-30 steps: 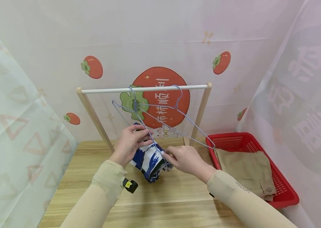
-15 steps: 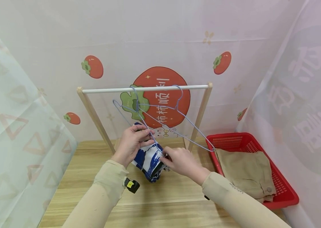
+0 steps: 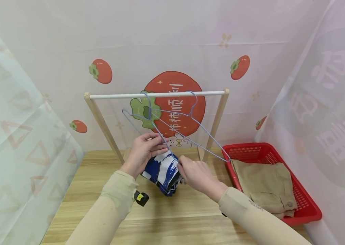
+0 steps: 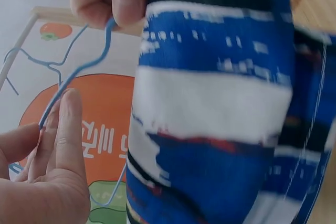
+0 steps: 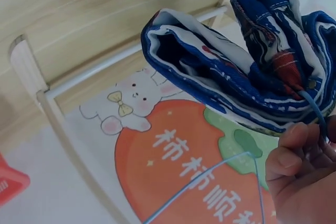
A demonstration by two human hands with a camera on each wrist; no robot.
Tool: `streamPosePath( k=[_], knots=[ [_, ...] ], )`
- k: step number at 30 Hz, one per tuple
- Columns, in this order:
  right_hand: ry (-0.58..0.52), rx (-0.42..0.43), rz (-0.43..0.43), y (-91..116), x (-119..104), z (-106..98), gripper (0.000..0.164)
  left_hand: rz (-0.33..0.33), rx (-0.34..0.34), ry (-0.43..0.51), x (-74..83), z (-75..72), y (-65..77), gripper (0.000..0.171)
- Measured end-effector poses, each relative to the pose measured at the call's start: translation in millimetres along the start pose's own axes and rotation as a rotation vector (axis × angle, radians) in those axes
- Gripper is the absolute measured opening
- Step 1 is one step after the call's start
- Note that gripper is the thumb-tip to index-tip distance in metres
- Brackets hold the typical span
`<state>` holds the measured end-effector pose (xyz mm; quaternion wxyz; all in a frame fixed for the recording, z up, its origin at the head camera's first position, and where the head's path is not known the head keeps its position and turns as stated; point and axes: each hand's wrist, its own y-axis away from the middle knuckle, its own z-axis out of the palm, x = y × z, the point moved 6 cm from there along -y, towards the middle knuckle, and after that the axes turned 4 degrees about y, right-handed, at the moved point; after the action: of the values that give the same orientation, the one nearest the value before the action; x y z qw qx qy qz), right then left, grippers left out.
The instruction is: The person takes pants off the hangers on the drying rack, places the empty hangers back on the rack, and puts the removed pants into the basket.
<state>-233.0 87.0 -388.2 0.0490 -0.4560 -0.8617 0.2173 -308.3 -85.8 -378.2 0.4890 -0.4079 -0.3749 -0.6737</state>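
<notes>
A blue wire hanger (image 4: 79,70) hooks over the rack's rod, slanting toward me in the head view. My left hand (image 3: 146,151) pinches its wire between thumb and fingertips. Lower down, my right hand (image 3: 197,172) pinches the hanger near its outer end, also seen at the top of the left wrist view. A folded blue-and-white patterned garment (image 3: 161,170) hangs at this hanger, just below and between both hands. The right wrist view shows the garment's (image 5: 199,66) open, bunched folds with the wire beside them. How the cloth sits on the hanger is partly hidden.
The rack has a white rod (image 3: 114,96) between wooden legs (image 3: 105,127). A second blue hanger (image 3: 192,115) hangs to the right. A red basket (image 3: 316,213) holding folded khaki trousers (image 3: 264,180) stands on the right of the wooden table (image 3: 166,224). Printed cloth walls enclose the space.
The held hanger and the garment have shifted slightly right. My right hand has made small moves at the hanger's end; my left hand keeps its pinch on the wire.
</notes>
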Motion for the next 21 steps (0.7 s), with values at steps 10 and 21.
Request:
streamPosePath(
  k=[10,21],
  knots=[
    [0.061,0.138,-0.030,12,15,-22,0.011,0.116,0.048,-0.278,23.6,-18.7,3.2,0.031],
    [0.083,0.225,-0.035,20,28,-37,0.017,0.450,0.312,-0.773,62.4,-57.9,-1.7,0.024]
  ],
)
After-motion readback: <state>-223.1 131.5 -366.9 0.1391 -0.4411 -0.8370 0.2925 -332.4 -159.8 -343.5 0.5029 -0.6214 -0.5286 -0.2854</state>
